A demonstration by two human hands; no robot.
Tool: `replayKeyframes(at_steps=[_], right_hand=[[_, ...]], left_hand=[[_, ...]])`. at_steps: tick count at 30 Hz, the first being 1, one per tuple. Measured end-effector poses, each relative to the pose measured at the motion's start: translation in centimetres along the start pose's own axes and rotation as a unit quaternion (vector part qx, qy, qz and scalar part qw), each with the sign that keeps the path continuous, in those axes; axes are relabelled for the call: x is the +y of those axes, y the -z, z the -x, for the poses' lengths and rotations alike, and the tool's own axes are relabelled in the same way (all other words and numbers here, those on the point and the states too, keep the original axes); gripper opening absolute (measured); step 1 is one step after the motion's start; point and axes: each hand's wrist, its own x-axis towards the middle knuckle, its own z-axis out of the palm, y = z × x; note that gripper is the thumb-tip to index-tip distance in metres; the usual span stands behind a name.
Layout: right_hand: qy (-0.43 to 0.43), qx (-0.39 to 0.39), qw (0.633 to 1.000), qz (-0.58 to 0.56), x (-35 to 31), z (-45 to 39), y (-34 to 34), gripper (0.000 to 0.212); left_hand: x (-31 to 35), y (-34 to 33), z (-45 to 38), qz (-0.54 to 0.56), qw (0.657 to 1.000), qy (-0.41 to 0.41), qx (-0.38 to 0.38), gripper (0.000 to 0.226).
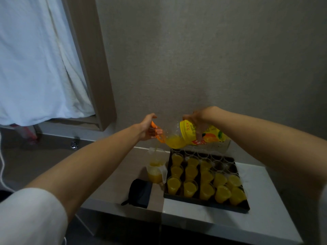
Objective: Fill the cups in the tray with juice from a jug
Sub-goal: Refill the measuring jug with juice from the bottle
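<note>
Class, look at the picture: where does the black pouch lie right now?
In the head view the black pouch lies on the table, left of the tray and just in front of the jug.

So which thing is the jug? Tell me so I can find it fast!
Find the dark tray of cups on the white table. Just left of it, touching its edge, stands the clear jug, part full of orange juice. It is taller than the cups and stands outside the tray.

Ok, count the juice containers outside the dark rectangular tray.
2: a yellow-labelled plastic bottle, tilted, gripped by left hand and right hand; a clear plastic jug on the table left of the tray.
</note>
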Motion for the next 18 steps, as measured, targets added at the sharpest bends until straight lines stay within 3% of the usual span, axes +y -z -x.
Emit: replayKeyframes(at_steps=[18], right_hand=[[-0.015, -0.028, 0.999, 0.007, -0.42, -0.48, 0.45, 0.113]], left_hand=[[-0.38, -0.13, -0.15, 0.010, 1.000, 0.002, 0.005, 0.042]])
